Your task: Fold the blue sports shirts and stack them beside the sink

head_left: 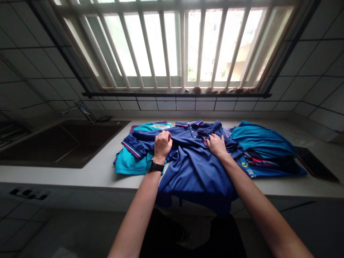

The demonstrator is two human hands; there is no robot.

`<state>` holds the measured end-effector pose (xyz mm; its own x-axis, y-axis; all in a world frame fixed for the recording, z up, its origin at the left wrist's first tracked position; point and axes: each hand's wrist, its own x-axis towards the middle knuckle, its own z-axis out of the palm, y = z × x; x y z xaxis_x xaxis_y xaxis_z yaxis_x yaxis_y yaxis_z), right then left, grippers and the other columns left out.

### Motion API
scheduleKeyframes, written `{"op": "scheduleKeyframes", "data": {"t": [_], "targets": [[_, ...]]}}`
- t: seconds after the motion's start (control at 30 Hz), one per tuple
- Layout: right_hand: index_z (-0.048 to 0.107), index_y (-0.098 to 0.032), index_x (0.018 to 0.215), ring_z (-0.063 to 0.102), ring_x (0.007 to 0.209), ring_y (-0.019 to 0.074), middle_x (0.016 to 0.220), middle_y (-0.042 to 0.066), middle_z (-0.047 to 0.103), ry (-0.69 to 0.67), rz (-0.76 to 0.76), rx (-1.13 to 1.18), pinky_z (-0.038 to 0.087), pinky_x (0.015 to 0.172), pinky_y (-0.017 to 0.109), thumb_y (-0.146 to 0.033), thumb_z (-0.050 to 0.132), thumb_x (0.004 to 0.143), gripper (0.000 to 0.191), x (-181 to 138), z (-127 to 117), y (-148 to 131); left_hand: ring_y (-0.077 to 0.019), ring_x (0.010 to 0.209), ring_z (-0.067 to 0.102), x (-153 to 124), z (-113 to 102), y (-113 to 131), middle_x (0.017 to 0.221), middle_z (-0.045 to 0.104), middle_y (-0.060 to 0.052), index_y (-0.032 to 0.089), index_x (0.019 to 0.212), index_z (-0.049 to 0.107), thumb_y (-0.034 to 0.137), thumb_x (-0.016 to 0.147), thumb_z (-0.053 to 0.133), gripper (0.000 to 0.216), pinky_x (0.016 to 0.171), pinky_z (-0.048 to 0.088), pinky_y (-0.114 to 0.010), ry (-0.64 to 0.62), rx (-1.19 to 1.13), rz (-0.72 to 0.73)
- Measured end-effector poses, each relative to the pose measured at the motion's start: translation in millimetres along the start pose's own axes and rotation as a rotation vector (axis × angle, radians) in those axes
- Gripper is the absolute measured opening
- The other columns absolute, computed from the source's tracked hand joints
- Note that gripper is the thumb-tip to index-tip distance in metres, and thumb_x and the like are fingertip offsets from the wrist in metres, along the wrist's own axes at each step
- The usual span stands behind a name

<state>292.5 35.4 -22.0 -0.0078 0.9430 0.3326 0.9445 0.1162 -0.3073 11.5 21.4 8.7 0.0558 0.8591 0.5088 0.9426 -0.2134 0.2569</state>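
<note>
A dark blue polo shirt (pixel 199 172) is spread over the white counter, its striped collar toward the window and its hem hanging over the front edge. My left hand (pixel 162 144), with a black watch (pixel 154 166) on the wrist, is closed on the shirt near the sleeve at the left. On the other side, my right hand (pixel 216 144) has its fingers closed on the shirt by a striped sleeve cuff (pixel 202 137). Turquoise folded clothes (pixel 129 163) lie partly under the left sleeve. To the right sits a pile of blue clothes (pixel 264 139), touching the shirt.
A dark sink (pixel 45 147) with a chrome faucet (pixel 85 111) is set into the counter (pixel 104 177) at the left. A dark flat phone-like object (pixel 317 164) lies at the far right. Behind is a barred window (pixel 182 46) with small stone-like lumps (pixel 197 90) on its sill.
</note>
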Motion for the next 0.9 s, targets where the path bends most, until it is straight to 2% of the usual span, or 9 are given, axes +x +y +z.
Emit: {"op": "scheduleKeyframes", "data": {"t": [0.1,0.17,0.23,0.4,0.5,0.6,0.7,0.8,0.9], "targets": [[0.075,-0.018,0.120,0.061,0.134,0.0284,0.139,0.015,0.068,-0.024,-0.284,0.257,0.039,0.121,0.050,-0.027,0.053,0.096,0.034,-2,-7,-2,-0.0257,0.091,0.071,-1,3,2,0.094,0.076,-0.007,0.022,0.109,0.067,0.019,0.093,0.055,0.020,0.090,0.051,-0.037,-0.238,-0.016,0.142],[0.079,-0.021,0.110,0.067,0.127,0.0262,0.132,0.011,0.073,-0.198,-0.465,0.434,0.048,0.115,0.043,-0.032,0.058,0.094,0.028,-5,-10,-5,-0.0259,0.098,0.072,-1,7,2,0.102,0.078,-0.008,0.022,0.114,0.069,0.020,0.093,0.056,0.025,0.094,0.052,-0.037,-0.324,-0.029,0.205],[0.080,-0.024,0.112,0.068,0.126,0.0269,0.132,0.009,0.074,-0.356,-0.551,0.495,0.049,0.115,0.044,-0.036,0.063,0.092,0.029,-9,-8,-9,-0.0267,0.112,0.070,-2,11,1,0.119,0.077,-0.011,0.020,0.120,0.069,0.018,0.093,0.054,0.031,0.102,0.050,-0.039,-0.326,-0.037,0.213],[0.065,-0.022,0.143,0.050,0.148,0.0276,0.155,0.010,0.057,-0.325,-0.494,0.218,0.030,0.127,0.050,-0.036,0.055,0.099,0.047,-10,4,-16,-0.0274,0.133,0.060,-2,19,4,0.137,0.069,-0.014,0.019,0.128,0.066,0.021,0.098,0.048,0.035,0.124,0.032,-0.050,-0.280,0.022,0.162],[0.056,-0.019,0.152,0.042,0.153,0.0256,0.162,0.012,0.049,-0.331,-0.501,0.082,0.026,0.129,0.048,-0.036,0.045,0.104,0.052,-7,8,-18,-0.0288,0.138,0.055,-2,11,14,0.143,0.062,-0.018,0.015,0.124,0.065,0.022,0.099,0.049,0.032,0.128,0.024,-0.052,-0.256,0.077,0.158],[0.051,-0.018,0.156,0.039,0.155,0.0256,0.164,0.012,0.045,-0.349,-0.526,0.024,0.023,0.130,0.049,-0.038,0.041,0.106,0.055,-3,7,-18,-0.0283,0.129,0.060,-11,-13,26,0.139,0.063,-0.017,0.015,0.118,0.067,0.019,0.096,0.052,0.027,0.120,0.038,-0.043,-0.321,0.109,0.198],[0.048,-0.019,0.158,0.037,0.155,0.0261,0.166,0.011,0.042,-0.365,-0.539,-0.007,0.022,0.130,0.050,-0.039,0.041,0.106,0.056,0,7,-17,-0.0259,0.106,0.069,-37,-43,33,0.115,0.071,-0.013,0.018,0.108,0.067,0.028,0.097,0.057,0.018,0.096,0.052,-0.034,-0.429,0.112,0.195],[0.048,-0.019,0.158,0.037,0.156,0.0257,0.166,0.011,0.041,-0.364,-0.550,-0.024,0.022,0.130,0.049,-0.040,0.040,0.106,0.057,2,9,-17,-0.0247,0.094,0.069,-68,-64,30,0.104,0.071,-0.010,0.019,0.101,0.066,0.038,0.094,0.065,0.020,0.082,0.052,-0.032,-0.547,0.111,0.132],[0.050,-0.019,0.157,0.039,0.155,0.0258,0.165,0.011,0.044,-0.340,-0.548,-0.024,0.023,0.130,0.049,-0.039,0.041,0.106,0.055,1,10,-18,-0.0242,0.097,0.068,-86,-71,24,0.104,0.072,-0.010,0.019,0.102,0.066,0.022,0.097,0.056,0.011,0.083,0.050,-0.031,-0.555,0.134,0.057]]}}
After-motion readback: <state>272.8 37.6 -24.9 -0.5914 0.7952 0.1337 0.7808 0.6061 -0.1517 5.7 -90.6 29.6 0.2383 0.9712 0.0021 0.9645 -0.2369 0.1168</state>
